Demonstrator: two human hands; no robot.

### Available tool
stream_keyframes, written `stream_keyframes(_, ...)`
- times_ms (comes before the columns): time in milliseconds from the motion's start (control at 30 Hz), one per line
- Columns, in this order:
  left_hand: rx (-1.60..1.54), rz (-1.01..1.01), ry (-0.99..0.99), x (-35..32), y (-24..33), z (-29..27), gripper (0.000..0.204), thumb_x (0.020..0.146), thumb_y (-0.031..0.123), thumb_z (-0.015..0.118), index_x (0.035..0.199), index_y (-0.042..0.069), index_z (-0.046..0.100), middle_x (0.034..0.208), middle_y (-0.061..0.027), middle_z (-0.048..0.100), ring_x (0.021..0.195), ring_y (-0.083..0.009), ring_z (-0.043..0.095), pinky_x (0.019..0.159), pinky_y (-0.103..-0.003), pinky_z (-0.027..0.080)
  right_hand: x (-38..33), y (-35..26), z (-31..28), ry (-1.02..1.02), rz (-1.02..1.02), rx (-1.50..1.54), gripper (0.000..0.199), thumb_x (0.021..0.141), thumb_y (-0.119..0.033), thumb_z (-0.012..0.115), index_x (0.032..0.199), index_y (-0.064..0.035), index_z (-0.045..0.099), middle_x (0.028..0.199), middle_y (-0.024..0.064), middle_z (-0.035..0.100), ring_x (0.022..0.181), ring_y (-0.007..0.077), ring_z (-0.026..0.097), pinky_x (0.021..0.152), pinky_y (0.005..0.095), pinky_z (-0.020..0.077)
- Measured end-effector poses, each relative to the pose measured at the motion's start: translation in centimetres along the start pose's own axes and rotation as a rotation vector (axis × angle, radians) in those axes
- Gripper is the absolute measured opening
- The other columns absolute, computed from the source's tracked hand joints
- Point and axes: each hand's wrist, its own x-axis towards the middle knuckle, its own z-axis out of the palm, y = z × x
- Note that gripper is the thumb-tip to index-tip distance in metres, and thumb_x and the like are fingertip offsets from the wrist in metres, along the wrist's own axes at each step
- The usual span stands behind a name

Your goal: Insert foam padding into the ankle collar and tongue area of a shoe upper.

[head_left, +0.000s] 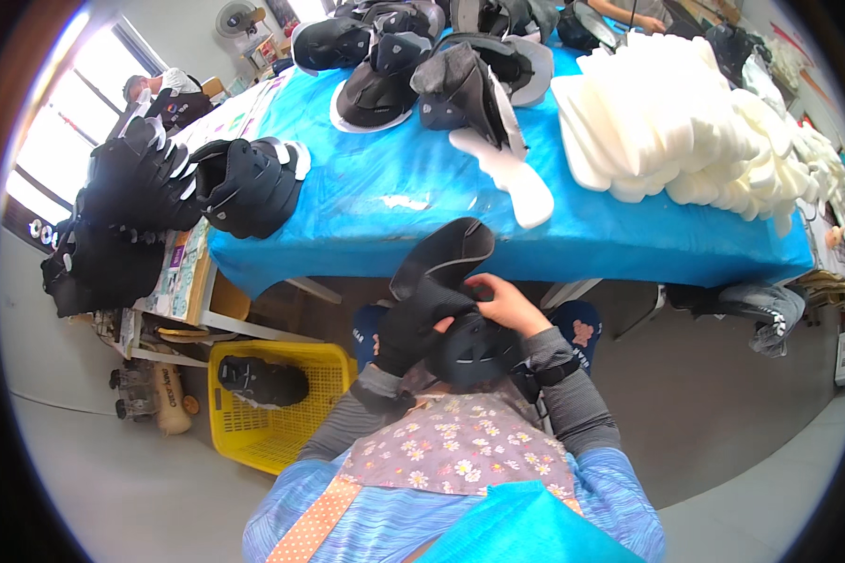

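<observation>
The black shoe [477, 345] was right between the fingers of both hands, low over the flowered apron [465, 446], its tall flap rising just beyond the fingertips! The right hand [512, 308] had its bare fingers bent and gripping the edge by the opening. And there was the left hand [411, 338], gripping the opposite side, one bare fingertip showing against the shoe; its other fingers were lost in black, and how they were set could not be told.

Straight ahead of the fingers spread the blue-covered table [347, 220], with a white shoe-shaped piece [516, 183] lying near its front edge. Beyond that, dark shoe uppers [376, 89] crowded together! Off to the right of the right fingers, white padded pieces [657, 122] were piled high; well left of the left fingers sat more black shoes [249, 188]. Below and left of those fingers stood a yellow basket [333, 361], a single dark shoe [268, 383] inside.
</observation>
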Motion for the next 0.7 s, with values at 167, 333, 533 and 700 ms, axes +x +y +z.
stream_keyframes(167,0.080,0.006,0.019,-2.1,-2.3,-0.2,0.031,0.080,0.025,0.075,0.107,0.013,0.068,0.090,-0.0126,0.065,0.079,-0.0315,0.064,0.068,-0.039,0.050,0.2,0.7,1.2,0.151,0.044,-0.093,0.041,0.080,-0.014,0.068,0.118,0.0004,0.058,0.114,0.0210,0.065,0.108,0.0338,0.062,0.092,0.0373,0.0484)
stream_keyframes(333,-0.117,0.005,-0.037,-3.9,-3.4,-1.7,0.023,0.080,0.019,0.074,0.098,0.006,0.065,0.085,-0.0142,0.063,0.071,-0.0328,0.062,0.063,-0.039,0.048,-1.2,-0.9,2.4,0.273,0.105,-0.174,0.038,0.086,-0.021,0.059,0.118,-0.0018,0.058,0.107,0.0256,0.065,0.104,0.0424,0.060,0.089,0.0449,0.0480)
stream_keyframes(533,0.173,0.171,-0.005,-5.4,-3.3,-1.7,0.019,0.081,0.017,0.073,0.091,0.005,0.063,0.080,-0.0103,0.061,0.069,-0.0292,0.062,0.058,-0.036,0.049,-2.1,-0.5,2.2,0.365,0.097,-0.181,0.035,0.087,-0.020,0.056,0.117,-0.0025,0.059,0.101,0.0257,0.066,0.099,0.0418,0.062,0.084,0.0448,0.0485)
stream_keyframes(700,0.344,0.424,-0.066,-3.3,-1.2,-4.0,0.021,0.075,0.020,0.073,0.088,0.008,0.062,0.083,-0.0066,0.062,0.070,-0.0214,0.061,0.055,-0.032,0.048,-2.0,0.3,1.7,0.334,0.054,-0.106,0.031,0.087,-0.013,0.060,0.115,0.0002,0.060,0.098,0.0212,0.068,0.092,0.0325,0.067,0.081,0.0363,0.0500)
